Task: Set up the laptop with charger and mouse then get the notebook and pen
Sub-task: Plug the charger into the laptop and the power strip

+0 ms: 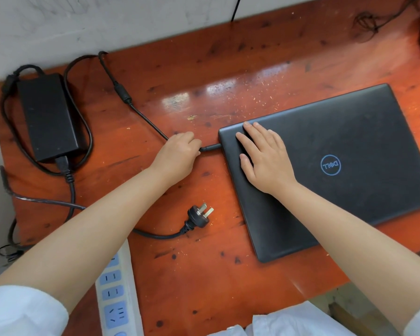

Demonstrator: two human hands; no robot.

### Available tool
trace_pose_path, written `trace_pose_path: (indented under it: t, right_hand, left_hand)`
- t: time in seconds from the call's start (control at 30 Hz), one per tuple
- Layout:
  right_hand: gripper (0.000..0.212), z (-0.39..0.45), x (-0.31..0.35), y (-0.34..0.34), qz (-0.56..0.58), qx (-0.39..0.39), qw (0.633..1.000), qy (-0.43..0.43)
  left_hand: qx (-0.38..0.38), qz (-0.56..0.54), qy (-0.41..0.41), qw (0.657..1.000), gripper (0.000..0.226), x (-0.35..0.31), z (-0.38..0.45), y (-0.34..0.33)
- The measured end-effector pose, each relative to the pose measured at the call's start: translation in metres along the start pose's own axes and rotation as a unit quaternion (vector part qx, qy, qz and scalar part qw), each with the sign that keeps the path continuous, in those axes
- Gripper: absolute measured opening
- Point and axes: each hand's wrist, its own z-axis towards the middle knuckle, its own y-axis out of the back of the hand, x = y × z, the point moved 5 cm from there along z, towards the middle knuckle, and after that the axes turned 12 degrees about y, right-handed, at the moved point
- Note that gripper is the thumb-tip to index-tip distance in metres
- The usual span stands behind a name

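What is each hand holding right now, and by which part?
The left hand pinches the charger cable just behind its plug at the laptop's side. The right hand grips nothing; it rests flat on the closed lid.

Taking the closed laptop (337, 166) as the landmark: bare red wooden desk (228, 69) lies open behind it up to the wall, and a hand could pass there freely. To its left, the thin charger cord (146, 117) crosses the desk and the left hand (177, 151) blocks the gap at the laptop's edge. Left and nearer, the loose wall plug (199, 215) and its cable lie in the way. Farther left sits the charger brick (47, 117); the power strip (117, 294) overhangs the near edge.
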Motion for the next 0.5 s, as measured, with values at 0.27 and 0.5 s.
trace_pose_path:
  t: [0.27,0.5]
  right_hand:
    - [0.044,-0.003,-0.002,-0.002,0.024,0.004,1.000,-0.002]
    - [0.049,-0.005,0.000,-0.002,0.032,0.000,0.999,0.009]
  left_hand:
    - [-0.013,-0.051,0.138,0.989,0.029,0.003,-0.014,-0.005]
    - [-0.037,-0.074,0.214,0.973,0.044,-0.021,-0.135,-0.010]
